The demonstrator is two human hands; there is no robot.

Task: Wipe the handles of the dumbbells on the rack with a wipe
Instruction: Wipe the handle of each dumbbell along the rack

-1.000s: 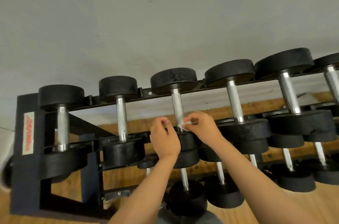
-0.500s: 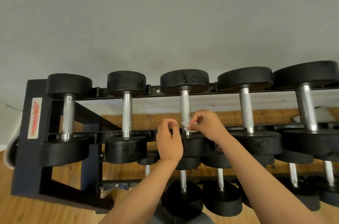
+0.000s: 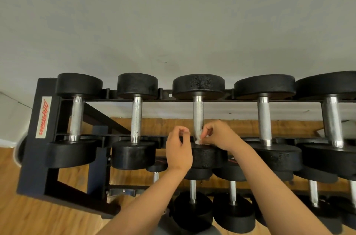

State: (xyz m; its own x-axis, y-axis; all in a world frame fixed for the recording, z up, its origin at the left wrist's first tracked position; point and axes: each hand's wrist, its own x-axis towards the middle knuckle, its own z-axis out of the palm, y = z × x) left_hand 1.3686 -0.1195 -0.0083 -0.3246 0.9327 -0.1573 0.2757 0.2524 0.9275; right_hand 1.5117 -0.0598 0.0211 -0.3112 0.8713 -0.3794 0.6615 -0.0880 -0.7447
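Note:
A black rack [image 3: 36,157] carries a top row of black dumbbells with knurled steel handles. Both hands are at the near end of the third dumbbell's handle [image 3: 198,115]. My right hand [image 3: 219,134] pinches a small white wipe [image 3: 198,141] against the handle's base, just above the near weight head. Just left of that handle is my left hand [image 3: 178,150], fingers curled and its back toward me, with nothing visible in it. Most of the wipe is hidden by my right fingers.
Neighbouring handles stand to the left [image 3: 136,117] and to the right [image 3: 264,119]. A lower row of smaller dumbbells [image 3: 192,188] sits under my forearms. A grey wall [image 3: 173,23] is behind the rack, with a wooden floor [image 3: 28,215] below.
The view has shifted, so the rack sits further right and lower in frame. Both hands stay at the near end of the third handle, the right still pinching the wipe.

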